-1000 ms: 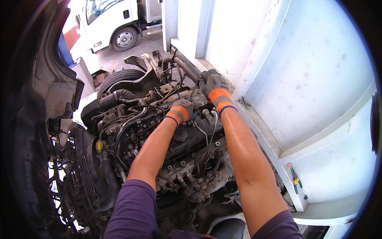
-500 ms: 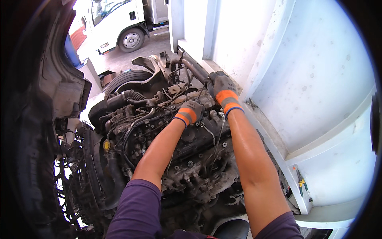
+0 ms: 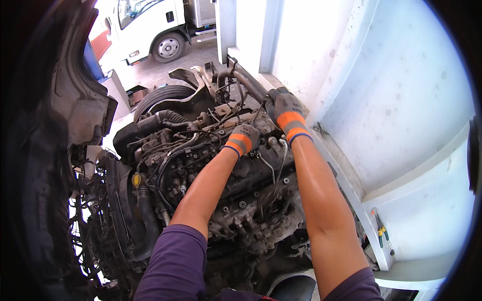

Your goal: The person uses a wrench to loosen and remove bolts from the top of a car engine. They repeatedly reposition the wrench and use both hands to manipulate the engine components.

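Both of my hands wear grey work gloves with orange cuffs over a greasy engine [image 3: 236, 175]. My left hand [image 3: 245, 137] is closed low over the engine's top, beside thin metal pipes [image 3: 267, 163]; its fingertips and whatever they grip are hidden. Farther out and to the right, my right hand [image 3: 282, 105] is closed with its fingers curled down at the engine's far right edge. A thin dark cable or hose runs beside its fingers, but what it holds cannot be made out. Just beyond that hand lies a long dark metal beam [image 3: 247, 82].
A pale metal panel [image 3: 396, 100] with a ledge rises close on the right. Yellow-and-black pliers [image 3: 381, 231] rest at its lower part. A tire [image 3: 163, 100] lies beyond the engine, with a white truck [image 3: 150, 25] behind. Dark bodywork [image 3: 75, 100] stands at left.
The view has shifted slightly. My right wrist has turned a little to the right, while both hands stay at about the same spots on the engine.
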A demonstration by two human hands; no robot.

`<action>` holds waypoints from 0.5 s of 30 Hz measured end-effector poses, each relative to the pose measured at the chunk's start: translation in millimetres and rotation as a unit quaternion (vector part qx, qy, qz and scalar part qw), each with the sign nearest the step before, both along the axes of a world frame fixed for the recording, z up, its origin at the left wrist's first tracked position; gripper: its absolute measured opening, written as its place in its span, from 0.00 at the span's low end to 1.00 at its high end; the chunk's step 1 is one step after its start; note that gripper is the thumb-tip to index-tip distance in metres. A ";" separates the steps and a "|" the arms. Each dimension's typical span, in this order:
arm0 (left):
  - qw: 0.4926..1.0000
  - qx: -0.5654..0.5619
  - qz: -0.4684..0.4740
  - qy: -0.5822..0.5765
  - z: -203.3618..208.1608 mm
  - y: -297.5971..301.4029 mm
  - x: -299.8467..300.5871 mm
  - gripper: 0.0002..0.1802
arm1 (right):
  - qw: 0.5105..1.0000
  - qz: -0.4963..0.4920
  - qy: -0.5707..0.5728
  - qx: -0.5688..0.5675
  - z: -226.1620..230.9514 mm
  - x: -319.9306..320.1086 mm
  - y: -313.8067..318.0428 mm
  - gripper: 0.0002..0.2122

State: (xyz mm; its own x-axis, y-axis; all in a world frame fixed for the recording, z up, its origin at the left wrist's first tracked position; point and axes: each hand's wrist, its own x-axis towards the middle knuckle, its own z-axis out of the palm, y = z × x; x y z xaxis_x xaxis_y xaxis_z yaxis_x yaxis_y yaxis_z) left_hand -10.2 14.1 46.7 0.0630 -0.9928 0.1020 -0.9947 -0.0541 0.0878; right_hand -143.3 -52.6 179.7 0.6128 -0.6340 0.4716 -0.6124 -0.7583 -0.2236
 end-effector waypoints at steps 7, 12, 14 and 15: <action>1.000 -0.002 -0.016 -0.018 3.0 0.5 -5.2 0.15 | 1.000 -0.006 -0.002 0.000 2.6 -2.7 -0.1 0.13; 0.999 -0.032 -0.008 -0.026 -12.4 -7.2 -2.9 0.14 | 1.000 -0.009 0.005 -0.001 0.8 0.3 -0.3 0.13; 0.999 -0.037 -0.031 -0.010 -5.0 -4.5 -9.5 0.14 | 1.000 -0.015 0.009 -0.005 0.2 -5.4 -4.7 0.12; 0.998 -0.040 -0.043 -0.002 -0.8 -4.1 -12.7 0.14 | 1.000 -0.019 0.009 -0.008 -0.2 -9.3 -6.7 0.12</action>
